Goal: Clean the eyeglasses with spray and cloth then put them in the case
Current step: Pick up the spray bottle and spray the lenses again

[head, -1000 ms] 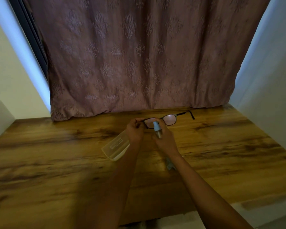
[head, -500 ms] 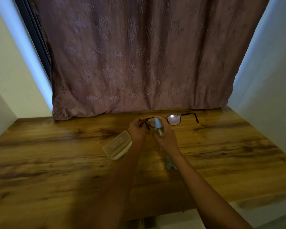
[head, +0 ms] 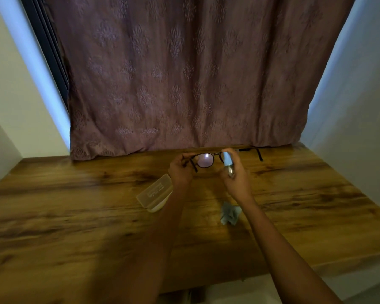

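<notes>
Shifted to the right lens of the eyeglasses (head: 205, 160), spray bottle (head: 228, 160) gripped in right hand (head: 237, 183), left hand (head: 180, 172) pinching frame — spraying stage; cloth (head: 229, 213) and case (head: 156, 193) below them, unused.

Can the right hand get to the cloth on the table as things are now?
Probably not straight away. The cloth lies uncovered on the table beside the right forearm, nothing blocking it, but the right hand grips the spray bottle and would likely have to set that down first.
</notes>
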